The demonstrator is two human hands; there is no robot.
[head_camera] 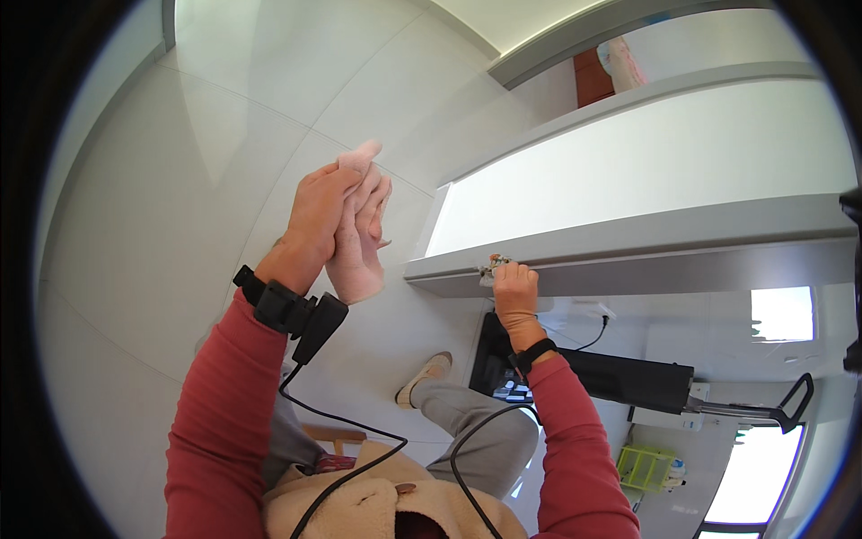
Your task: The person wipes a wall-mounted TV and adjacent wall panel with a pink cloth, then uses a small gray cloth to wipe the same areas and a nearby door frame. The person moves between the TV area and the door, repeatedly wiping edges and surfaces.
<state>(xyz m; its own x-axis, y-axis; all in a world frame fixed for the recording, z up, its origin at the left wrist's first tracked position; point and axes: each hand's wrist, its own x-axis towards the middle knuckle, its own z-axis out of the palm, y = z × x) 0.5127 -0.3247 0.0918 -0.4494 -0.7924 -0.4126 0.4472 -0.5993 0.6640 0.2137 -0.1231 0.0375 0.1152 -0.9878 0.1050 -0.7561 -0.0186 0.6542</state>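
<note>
My left hand holds a folded pink cloth out over the floor, and its loose folds hang beside the fingers. My right hand is closed at the edge of a grey-framed door with a pale panel. Small pieces of a white and orange decorated object show past its fingers. The fist hides the rest, so I cannot tell whether this is a handle or something hung on one. Each wrist wears a black strap with a cable.
Light tiles cover the floor. A black upright appliance with a long handle stands right of my leg. Behind it are a plug with a cord and a green plastic rack. Brown furniture shows beyond the door.
</note>
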